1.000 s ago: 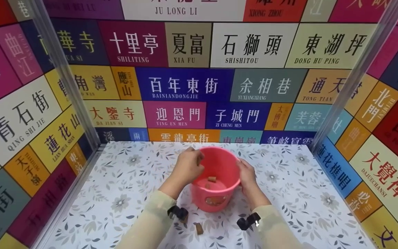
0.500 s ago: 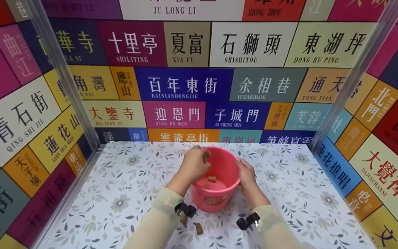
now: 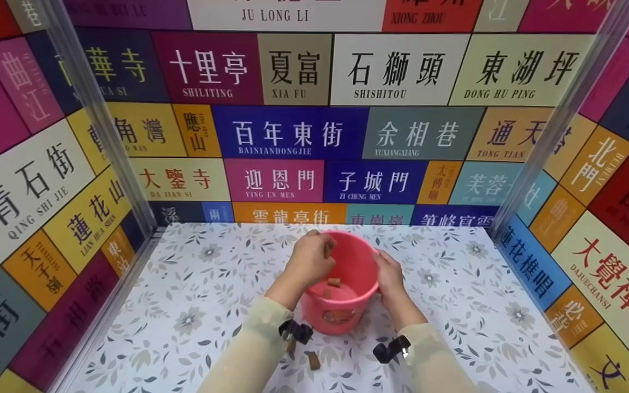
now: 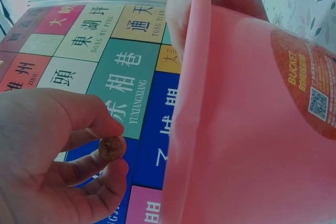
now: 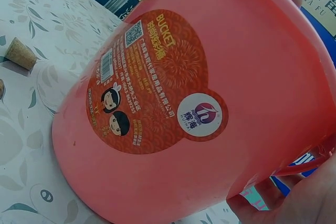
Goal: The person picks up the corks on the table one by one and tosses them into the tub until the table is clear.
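Note:
A pink bucket point(image 3: 342, 322) stands on the patterned tabletop, with a red label on its side. My left hand point(image 3: 306, 262) is at the bucket's upper left rim. In the left wrist view its thumb and fingers pinch a small brown cork point(image 4: 111, 149), seen end-on. My right hand point(image 3: 393, 281) grips the bucket's right side near the rim. In the right wrist view its fingers point(image 5: 268, 195) curl by the pink handle point(image 5: 304, 167). Inside the bucket lie a cork point(image 3: 334, 282) and another small brown piece point(image 3: 327, 293), partly seen behind the front rim.
One loose cork point(image 3: 313, 360) lies on the tabletop point(image 3: 194, 284) in front of the bucket; another point(image 3: 291, 346) is partly hidden by the left wrist camera point(image 3: 295, 331). Panels with colourful lettering point(image 3: 292, 134) enclose the back and both sides.
My left hand has shifted right over the bucket's rim, mostly in the first half second. The right hand and the bucket have stayed in place.

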`<state>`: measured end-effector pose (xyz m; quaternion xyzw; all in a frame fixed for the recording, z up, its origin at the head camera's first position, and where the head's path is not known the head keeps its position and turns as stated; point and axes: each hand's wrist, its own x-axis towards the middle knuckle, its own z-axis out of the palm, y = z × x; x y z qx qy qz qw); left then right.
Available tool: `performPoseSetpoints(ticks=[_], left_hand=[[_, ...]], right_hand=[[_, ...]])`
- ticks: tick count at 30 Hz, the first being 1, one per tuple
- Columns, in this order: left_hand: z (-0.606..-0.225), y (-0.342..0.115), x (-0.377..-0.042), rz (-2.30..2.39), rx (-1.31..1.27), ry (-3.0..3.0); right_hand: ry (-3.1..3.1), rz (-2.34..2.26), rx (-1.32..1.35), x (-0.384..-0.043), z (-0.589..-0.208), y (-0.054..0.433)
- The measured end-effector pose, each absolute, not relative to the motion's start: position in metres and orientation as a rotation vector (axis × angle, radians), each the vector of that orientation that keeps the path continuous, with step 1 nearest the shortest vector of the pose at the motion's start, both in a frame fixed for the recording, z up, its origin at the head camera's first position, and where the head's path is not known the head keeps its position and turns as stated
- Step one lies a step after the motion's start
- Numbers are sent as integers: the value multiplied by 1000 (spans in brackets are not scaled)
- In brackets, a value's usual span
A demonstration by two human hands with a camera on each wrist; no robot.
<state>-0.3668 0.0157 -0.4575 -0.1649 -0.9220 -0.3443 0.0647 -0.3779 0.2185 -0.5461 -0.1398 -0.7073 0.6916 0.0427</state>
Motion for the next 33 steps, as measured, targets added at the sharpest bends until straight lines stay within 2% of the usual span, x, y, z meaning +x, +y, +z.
performPoseSetpoints(ticks=[17, 33], left_hand=[[-463, 14, -365, -1046, -592, -2736], [-466, 4, -357, -1110, -565, -2719]], right_hand=[[-2188, 2159, -421, -377, -547, 219], [-2154, 2113, -417, -379, -549, 219]])
